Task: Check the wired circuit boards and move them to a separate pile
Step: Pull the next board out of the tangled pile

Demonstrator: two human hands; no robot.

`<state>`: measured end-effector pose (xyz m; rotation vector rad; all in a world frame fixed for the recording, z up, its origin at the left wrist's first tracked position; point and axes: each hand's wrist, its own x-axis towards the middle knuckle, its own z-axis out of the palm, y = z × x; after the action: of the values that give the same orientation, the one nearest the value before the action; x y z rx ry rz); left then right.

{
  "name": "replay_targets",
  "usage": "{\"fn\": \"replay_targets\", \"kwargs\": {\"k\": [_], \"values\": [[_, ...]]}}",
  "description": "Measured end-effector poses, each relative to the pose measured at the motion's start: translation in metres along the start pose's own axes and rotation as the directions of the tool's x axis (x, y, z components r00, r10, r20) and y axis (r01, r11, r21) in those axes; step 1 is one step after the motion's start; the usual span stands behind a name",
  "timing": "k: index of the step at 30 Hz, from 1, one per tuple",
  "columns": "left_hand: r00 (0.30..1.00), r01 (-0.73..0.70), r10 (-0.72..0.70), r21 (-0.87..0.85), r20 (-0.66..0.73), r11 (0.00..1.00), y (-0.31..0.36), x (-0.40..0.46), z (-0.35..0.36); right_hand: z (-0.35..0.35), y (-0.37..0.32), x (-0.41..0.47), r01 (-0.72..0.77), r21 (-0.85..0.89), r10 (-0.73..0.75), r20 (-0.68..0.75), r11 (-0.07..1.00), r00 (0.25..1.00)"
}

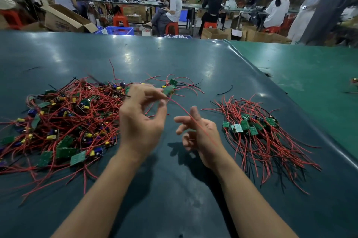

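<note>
Forearms nearest us. Left of our left grip [142, 115]: big tangled pile [64, 121] on counter [174, 189]. Left grip pinches red wire [186, 113] of lifted circuit board [168, 90]. Right grip [197, 131] spread, wire across fingers. Right of it: sorted pile [257, 137].

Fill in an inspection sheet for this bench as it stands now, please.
Surface: dark green mat, glossy, a lighter green mat adjoining on the right.
Job's things: large tangled pile on the left; smaller, neater pile on the right; one board held up by the left hand.
Clutter: loose black wire.
Grippers: left hand pinches the board's wires; right hand open, the red wire crossing its fingers.
Cables: red and black leads on every board.
Surroundings: seated workers, cardboard boxes, blue crates.
</note>
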<state>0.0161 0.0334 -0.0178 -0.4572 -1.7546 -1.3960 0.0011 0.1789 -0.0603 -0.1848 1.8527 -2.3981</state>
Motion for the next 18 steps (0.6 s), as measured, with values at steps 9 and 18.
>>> {"fn": "replay_targets", "kwargs": {"k": [9,18], "values": [[0.908,0.42,-0.408,-0.233,0.098,0.877,-0.03,-0.035,0.027,-0.004,-0.003,0.004,0.016,0.155,0.016,-0.203,0.988,0.979],[0.781,0.492,-0.595,-0.397,-0.193,0.775,-0.034,-0.036,0.023,-0.007,-0.013,0.004,0.052,0.364,0.041,-0.245,0.93,0.969]]}}
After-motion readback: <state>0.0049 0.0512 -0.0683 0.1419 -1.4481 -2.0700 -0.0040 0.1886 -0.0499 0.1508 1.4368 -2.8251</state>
